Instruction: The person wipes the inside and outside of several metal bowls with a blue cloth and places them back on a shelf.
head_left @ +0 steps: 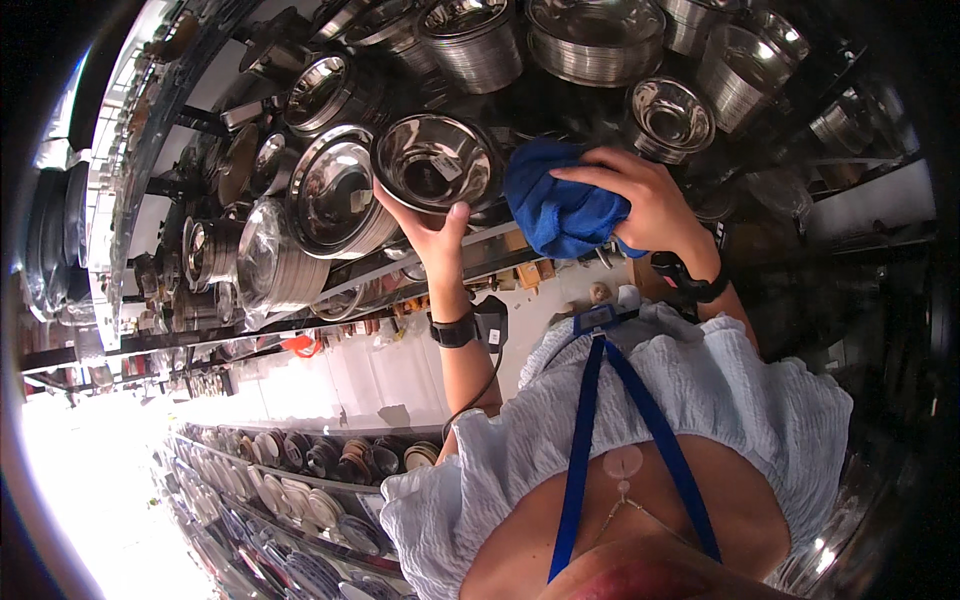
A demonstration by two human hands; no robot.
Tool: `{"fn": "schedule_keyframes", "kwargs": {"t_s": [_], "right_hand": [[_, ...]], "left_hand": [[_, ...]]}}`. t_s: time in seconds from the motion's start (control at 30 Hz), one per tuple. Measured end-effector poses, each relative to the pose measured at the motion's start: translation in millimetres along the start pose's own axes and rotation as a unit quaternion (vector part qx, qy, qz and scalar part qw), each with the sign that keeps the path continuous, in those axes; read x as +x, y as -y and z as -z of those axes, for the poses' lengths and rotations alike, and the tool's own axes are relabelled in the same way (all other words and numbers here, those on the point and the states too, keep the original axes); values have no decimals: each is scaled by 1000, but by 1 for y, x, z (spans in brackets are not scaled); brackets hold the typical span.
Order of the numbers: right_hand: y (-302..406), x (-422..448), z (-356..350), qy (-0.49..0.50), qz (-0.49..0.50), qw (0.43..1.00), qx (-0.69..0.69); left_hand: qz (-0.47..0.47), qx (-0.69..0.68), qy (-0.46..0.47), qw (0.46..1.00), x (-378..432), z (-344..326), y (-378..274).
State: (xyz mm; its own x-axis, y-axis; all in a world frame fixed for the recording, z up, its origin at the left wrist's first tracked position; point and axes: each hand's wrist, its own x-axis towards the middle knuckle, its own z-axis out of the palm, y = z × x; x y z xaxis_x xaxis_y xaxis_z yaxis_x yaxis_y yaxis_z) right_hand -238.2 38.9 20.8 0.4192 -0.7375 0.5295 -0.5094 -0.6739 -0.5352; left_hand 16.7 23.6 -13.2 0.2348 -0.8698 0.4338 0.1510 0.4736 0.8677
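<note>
My left hand (pixel 427 232) grips a round stainless steel bowl (pixel 420 161) by its near side, thumb at the rim. The bowl's shiny inside faces me, and a white label (pixel 447 166) sticks to it. Just to the right, my right hand (pixel 637 191) is closed around a bunched blue cloth (pixel 559 199); a small gap seems to separate cloth and bowl. Left of the held bowl leans a stack of wider steel bowls (pixel 330 187), its top one tilted towards me. Part of the bowl's underside is hidden.
Stacks of steel bowls (pixel 480 60) and a wide steel basin stack (pixel 592 52) stand at the back of the shelf. A smaller steel bowl (pixel 670 120) sits near my right hand. The shelf's front edge (pixel 375 274) runs below my hands. Racks of plates (pixel 300 499) stand at lower left.
</note>
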Motion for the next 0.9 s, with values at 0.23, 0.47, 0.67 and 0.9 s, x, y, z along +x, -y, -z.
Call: {"fn": "schedule_keyframes", "kwargs": {"t_s": [0.23, 0.47, 0.67, 0.9], "right_hand": [[-7, 9, -7, 4, 10, 1000, 15], [-12, 8, -6, 2, -6, 999, 34], [-17, 4, -7, -9, -2, 1000, 5], [-13, -7, 11, -118, -36, 991, 50]], "left_hand": [[-19, 79, 69, 994, 18, -8, -29], [-112, 281, 80, 950, 22, -2, -25], [-144, 277, 44, 949, 14, -1, -28], [34, -7, 10, 999, -26, 8, 16]]}}
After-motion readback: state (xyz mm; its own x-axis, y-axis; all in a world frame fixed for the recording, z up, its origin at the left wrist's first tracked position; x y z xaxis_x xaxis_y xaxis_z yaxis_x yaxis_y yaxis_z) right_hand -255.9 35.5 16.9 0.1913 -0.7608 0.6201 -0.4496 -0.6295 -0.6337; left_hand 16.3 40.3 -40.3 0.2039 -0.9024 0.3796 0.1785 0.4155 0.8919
